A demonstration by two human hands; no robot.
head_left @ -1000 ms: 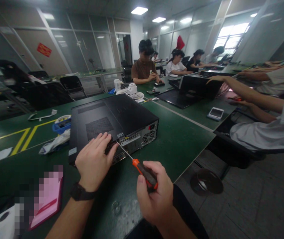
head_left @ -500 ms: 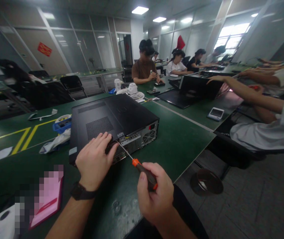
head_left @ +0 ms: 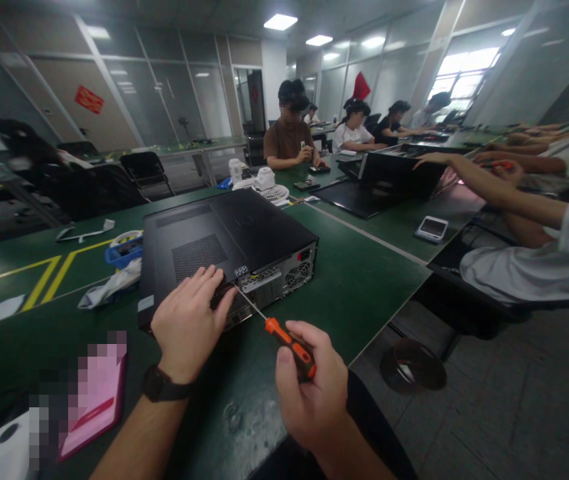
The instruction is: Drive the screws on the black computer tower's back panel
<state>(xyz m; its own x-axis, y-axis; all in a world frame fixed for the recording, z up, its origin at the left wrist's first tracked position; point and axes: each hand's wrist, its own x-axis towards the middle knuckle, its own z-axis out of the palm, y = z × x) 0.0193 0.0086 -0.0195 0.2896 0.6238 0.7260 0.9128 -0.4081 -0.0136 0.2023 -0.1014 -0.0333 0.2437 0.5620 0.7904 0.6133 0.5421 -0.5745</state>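
A black desktop computer case (head_left: 224, 243) lies flat on the green table (head_left: 359, 280), its rear panel with a fan grille facing me. My left hand (head_left: 189, 323) rests on the case's near top edge, fingers spread and lying flat on it. My right hand (head_left: 312, 393) is closed round the orange and black handle of a screwdriver (head_left: 284, 340). The screwdriver's thin shaft runs up and left, with its tip at the rear panel beside my left fingertips.
A pink flat object (head_left: 97, 400) lies near left. A blue tray (head_left: 124, 247) and crumpled cloth (head_left: 109, 290) sit left of the case. A white phone (head_left: 432, 229) lies to the right. Co-workers sit further along and at right, arms over another case (head_left: 399, 173). The table edge drops at right.
My right hand has turned the screwdriver handle slightly in place. My left hand has stayed on the case. The co-worker's arms at right have shifted a little.
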